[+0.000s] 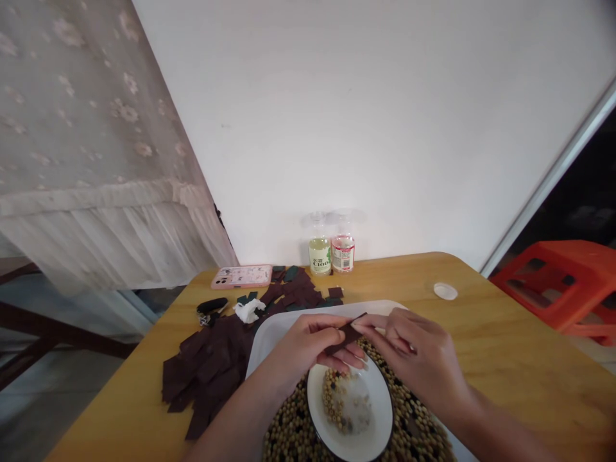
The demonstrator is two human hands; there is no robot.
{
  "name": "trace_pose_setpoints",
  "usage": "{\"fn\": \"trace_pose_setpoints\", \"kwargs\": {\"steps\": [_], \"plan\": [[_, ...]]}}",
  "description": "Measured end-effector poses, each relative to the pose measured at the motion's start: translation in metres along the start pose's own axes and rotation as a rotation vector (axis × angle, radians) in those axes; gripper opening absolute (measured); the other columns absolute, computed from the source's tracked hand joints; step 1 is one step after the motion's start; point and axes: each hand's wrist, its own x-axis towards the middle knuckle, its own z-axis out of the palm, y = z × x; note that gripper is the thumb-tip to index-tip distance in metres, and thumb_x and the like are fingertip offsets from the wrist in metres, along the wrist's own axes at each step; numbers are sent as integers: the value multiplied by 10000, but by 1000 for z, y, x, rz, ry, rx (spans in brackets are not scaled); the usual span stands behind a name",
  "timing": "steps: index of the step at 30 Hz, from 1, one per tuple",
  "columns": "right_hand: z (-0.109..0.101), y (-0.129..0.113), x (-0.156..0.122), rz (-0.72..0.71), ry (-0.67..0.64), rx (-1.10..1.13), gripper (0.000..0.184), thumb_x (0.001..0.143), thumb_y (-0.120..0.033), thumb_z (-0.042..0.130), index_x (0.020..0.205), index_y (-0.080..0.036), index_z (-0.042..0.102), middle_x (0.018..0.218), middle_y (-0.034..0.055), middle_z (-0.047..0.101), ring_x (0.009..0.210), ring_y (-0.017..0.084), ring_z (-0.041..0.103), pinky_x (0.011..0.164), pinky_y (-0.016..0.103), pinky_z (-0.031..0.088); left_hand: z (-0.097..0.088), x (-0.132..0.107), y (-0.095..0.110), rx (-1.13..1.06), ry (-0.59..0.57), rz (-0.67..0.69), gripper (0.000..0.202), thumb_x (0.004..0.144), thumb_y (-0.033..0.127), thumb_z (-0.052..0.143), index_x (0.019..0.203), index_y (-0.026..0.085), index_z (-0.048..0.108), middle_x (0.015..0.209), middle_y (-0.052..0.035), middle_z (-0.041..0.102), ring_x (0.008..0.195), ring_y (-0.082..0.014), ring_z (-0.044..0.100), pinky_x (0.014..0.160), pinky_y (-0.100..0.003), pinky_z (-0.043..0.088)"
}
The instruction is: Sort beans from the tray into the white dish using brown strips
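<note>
Two hands, one left (317,337) and one right (414,340), work above one white bowl (356,449) with a dark rim, which stands in one white tray (269,330); the small round beads (289,417) in both are too many to count. At the far side are two bottles, one green-labelled (320,255) and one red-labelled (343,255); to the far left, one phone (243,276), one black fob (212,305) and one crumpled white tissue (249,311); to the far right, one clear disc (445,291). The dark brown pieces (212,359) overlap too much to count, and crowd the tray's left side. On the right, wood shows between tray and table (520,372) edge, with one orange stool (558,282) beyond; the wall (360,115) bounds the far side. Both grips are closed on a single brown strip (342,340) over the bowl's far part: the left thumb presses on top with fingers beneath, and the right thumb and fingertips pinch its far right end.
</note>
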Motion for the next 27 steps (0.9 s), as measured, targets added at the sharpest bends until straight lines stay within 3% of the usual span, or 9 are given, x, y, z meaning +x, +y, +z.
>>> {"fn": "trace_pose_setpoints", "kwargs": {"steps": [3,8,14,20,24,27], "plan": [[-1,0,1,65,46,10,410,806,-127,549,563,-222,233,477,-61,390,617,134,636,452,192,388,0,0,0,13,15,-7,253,708,203,569,915,106,677,708,-82,701,584,-132,655,558,-197,494],[1,-1,-1,-20,-18,9,403,792,-110,568,566,-216,252,483,-61,439,533,111,594,459,208,392,-1,1,-1,1,5,-14,257,709,215,582,921,106,676,700,-80,697,581,-134,652,565,-207,493],[0,4,-1,106,15,54,421,805,-156,567,573,-225,223,504,-40,507,683,155,663,477,212,411,-1,-1,0,21,4,-6,259,719,207,561,936,110,666,726,-79,699,594,-129,654,560,-201,484],[2,3,0,209,-67,78,379,780,-221,605,601,-222,271,657,-21,647,622,119,640,516,217,440,1,-1,1,36,-34,-28,227,691,212,568,861,99,666,684,-77,690,592,-146,657,545,-204,477],[1,1,-2,226,-17,16,351,756,-270,638,631,-228,313,676,-13,666,500,103,590,465,225,427,0,0,-2,51,-59,-45,205,686,214,573,837,103,658,694,-84,692,606,-160,663,548,-212,480],[0,1,-3,195,-6,49,340,770,-242,621,628,-229,313,645,-19,661,560,116,632,453,208,426,0,0,-1,22,-50,-42,196,686,205,568,824,100,660,682,-81,689,592,-149,658,535,-200,473]]}}
